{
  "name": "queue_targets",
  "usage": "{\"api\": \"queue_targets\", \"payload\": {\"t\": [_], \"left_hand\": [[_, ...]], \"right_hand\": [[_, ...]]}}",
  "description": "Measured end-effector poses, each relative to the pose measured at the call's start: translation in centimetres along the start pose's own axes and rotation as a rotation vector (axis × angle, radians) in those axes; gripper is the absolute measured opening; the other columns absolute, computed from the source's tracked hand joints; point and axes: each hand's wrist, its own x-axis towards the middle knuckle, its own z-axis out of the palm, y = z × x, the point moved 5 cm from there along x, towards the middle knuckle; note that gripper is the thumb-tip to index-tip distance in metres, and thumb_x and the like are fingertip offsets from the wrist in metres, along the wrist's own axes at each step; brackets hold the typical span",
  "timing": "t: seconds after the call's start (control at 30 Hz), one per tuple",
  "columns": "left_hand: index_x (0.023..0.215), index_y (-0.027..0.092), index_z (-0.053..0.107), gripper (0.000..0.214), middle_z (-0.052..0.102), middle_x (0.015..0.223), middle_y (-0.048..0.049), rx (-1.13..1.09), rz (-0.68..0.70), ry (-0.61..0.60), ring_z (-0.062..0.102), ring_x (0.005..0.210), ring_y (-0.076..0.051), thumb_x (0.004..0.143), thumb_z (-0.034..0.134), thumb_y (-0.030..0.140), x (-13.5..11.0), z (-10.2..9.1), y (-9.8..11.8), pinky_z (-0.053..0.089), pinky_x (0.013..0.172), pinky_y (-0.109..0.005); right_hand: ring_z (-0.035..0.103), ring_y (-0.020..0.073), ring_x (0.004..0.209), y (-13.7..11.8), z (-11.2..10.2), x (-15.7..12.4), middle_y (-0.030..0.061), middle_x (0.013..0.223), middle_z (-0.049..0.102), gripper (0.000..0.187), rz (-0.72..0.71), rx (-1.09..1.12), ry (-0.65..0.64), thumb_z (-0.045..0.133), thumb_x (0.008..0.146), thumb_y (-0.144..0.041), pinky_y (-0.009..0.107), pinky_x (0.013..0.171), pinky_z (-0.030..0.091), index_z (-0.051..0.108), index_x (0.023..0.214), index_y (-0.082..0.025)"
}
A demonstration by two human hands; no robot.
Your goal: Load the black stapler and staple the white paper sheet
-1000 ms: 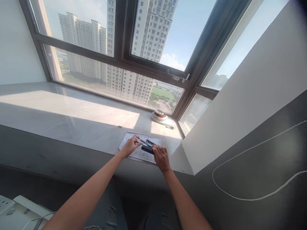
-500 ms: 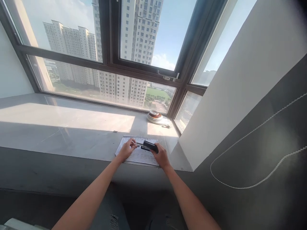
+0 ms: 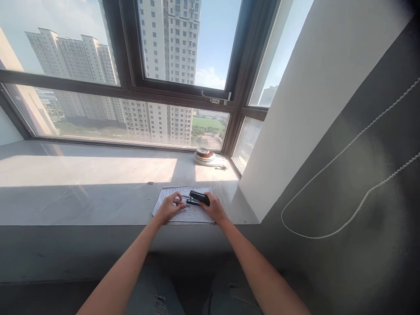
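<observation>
My right hand is wrapped round the back end of a black stapler, its top and base parted toward the left and a thin metal part showing between them. Close to the stapler's front is my left hand, index finger curled and thumb stretched forward. At the thumb tip is a small grey strip that looks like staples; the exact grip on it is too small to see clearly. Beneath both hands lie printed paper sheets on the window sill.
Another small strip lies on the sill to the left. A round coil-like stack sits in the window corner. A beaded cord hangs at the right, beside the white wall column.
The view has turned slightly right. My left hand has come down and its fingers have parted somewhat; the small strip has shifted nearer to me. My right hand keeps hold of the stapler.
</observation>
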Motion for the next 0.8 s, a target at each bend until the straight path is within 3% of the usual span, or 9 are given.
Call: {"api": "queue_targets", "payload": {"t": [0.13, 0.27, 0.5, 0.8], "left_hand": [[0.091, 0.025, 0.050, 0.042, 0.076, 0.078, 0.0001, -0.038, -0.005, 0.004, 0.074, 0.081, -0.025, 0.078, 0.078, 0.054, 0.1, 0.0, 0.0, 0.051, 0.077, -0.033], [0.089, 0.024, 0.052, 0.041, 0.074, 0.074, 0.0005, -0.060, 0.001, -0.023, 0.075, 0.082, -0.025, 0.077, 0.079, 0.053, -0.1, 0.0, 0.4, 0.053, 0.078, -0.034], [0.090, 0.024, 0.055, 0.038, 0.076, 0.078, -0.0007, -0.077, 0.012, -0.093, 0.075, 0.083, -0.025, 0.077, 0.080, 0.051, -0.3, 0.3, 1.2, 0.055, 0.083, -0.037], [0.087, 0.024, 0.056, 0.035, 0.077, 0.079, -0.0019, -0.055, 0.004, -0.109, 0.076, 0.088, -0.027, 0.075, 0.080, 0.046, -0.4, 0.7, 1.4, 0.056, 0.085, -0.038]], "right_hand": [[0.056, 0.0319, 0.128, -2.8, -0.4, -0.6, 0.0155, 0.134, 0.064, 0.036, -0.273, -0.238, 0.054, 0.061, 0.102, -0.041, 0.052, 0.112, 0.036, 0.060, 0.133, -0.023], [0.056, 0.0276, 0.126, -4.2, 0.1, -1.5, 0.0115, 0.131, 0.067, 0.026, -0.490, -0.277, -0.044, 0.059, 0.104, -0.042, 0.049, 0.110, 0.030, 0.069, 0.122, -0.026], [0.056, 0.0260, 0.120, -4.0, 0.2, -1.6, 0.0099, 0.128, 0.067, 0.024, -0.544, -0.269, -0.036, 0.059, 0.104, -0.044, 0.046, 0.101, 0.030, 0.071, 0.112, -0.025], [0.055, 0.0251, 0.117, -3.8, 0.8, -1.5, 0.0100, 0.126, 0.067, 0.023, -0.553, -0.307, -0.067, 0.062, 0.103, -0.041, 0.044, 0.100, 0.034, 0.069, 0.118, -0.025]]}}
